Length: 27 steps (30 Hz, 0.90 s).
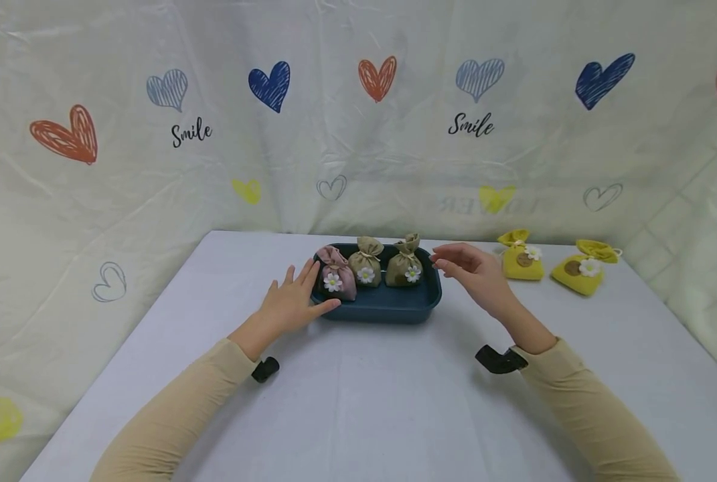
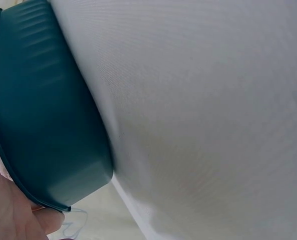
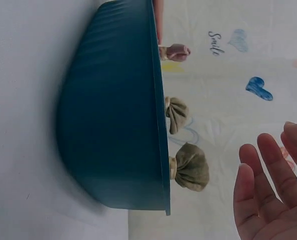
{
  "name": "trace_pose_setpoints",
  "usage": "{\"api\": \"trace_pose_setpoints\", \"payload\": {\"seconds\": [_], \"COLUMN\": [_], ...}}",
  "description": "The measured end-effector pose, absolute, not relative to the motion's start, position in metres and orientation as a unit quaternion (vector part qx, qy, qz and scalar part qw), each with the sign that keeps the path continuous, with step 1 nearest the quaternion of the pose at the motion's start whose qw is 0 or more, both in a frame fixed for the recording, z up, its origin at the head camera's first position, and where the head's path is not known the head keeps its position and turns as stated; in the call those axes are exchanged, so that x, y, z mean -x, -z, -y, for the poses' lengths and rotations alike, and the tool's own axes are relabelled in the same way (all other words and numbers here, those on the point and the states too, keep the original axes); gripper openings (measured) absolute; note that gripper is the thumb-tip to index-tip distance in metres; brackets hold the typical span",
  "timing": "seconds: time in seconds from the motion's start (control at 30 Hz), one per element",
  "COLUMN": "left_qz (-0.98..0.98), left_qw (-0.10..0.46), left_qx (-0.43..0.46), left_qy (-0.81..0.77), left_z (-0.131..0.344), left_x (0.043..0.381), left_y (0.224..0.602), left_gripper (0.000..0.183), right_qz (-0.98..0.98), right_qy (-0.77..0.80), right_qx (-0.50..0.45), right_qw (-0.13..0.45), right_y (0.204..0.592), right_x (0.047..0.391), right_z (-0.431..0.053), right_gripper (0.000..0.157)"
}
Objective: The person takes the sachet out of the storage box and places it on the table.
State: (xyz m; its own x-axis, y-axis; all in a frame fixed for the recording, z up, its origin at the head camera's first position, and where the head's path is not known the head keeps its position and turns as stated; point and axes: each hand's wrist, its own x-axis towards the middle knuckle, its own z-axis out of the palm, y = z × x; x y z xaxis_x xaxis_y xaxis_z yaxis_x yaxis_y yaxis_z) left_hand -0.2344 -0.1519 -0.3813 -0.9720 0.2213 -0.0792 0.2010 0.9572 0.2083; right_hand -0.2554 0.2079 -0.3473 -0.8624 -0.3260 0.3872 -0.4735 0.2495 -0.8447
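Observation:
A dark teal tray (image 1: 377, 313) with raised sides holds three small drawstring pouches. The pink pouch (image 1: 346, 286) with a white flower lies at its left end. Beside it stand a beige pouch (image 1: 367, 260) in the middle and an olive-beige pouch (image 1: 404, 264) to the right, each with a white flower. My left hand (image 1: 288, 304), fingers spread, touches the tray's left rim near the pink pouch; in the left wrist view its thumb (image 2: 49, 220) is at the rim. My right hand (image 1: 475, 276) hovers just off the tray's right end, fingers loosely bent, holding nothing.
Two yellow pouches, one upright (image 1: 522, 266) and one tilted (image 1: 578, 281), stand on the table's right side behind my right hand. The white-covered table (image 1: 358, 402) ends at a hanging cloth (image 1: 418, 147) printed with hearts.

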Motion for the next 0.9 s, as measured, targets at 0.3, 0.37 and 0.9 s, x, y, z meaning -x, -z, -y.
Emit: {"api": "trace_pose_setpoints", "payload": {"seconds": [0.3, 0.37, 0.9], "left_qz": [-0.988, -0.988, -0.988], "left_qw": [0.046, 0.045, 0.053], "left_qx": [-0.108, -0.109, -0.103], "left_qy": [-0.099, -0.097, -0.097], "left_z": [0.153, 0.153, 0.151], "left_x": [0.236, 0.236, 0.234], "left_y": [0.384, 0.384, 0.381], "left_gripper": [0.105, 0.104, 0.102], "right_qz": [0.791, 0.79, 0.786], "right_qy": [-0.552, -0.554, -0.553], "right_qx": [-0.261, -0.261, -0.274], "right_qw": [0.046, 0.039, -0.03], "right_y": [0.351, 0.352, 0.365], "right_x": [0.26, 0.261, 0.265], "right_z": [-0.19, -0.186, -0.14], "right_gripper": [0.03, 0.03, 0.031]}}
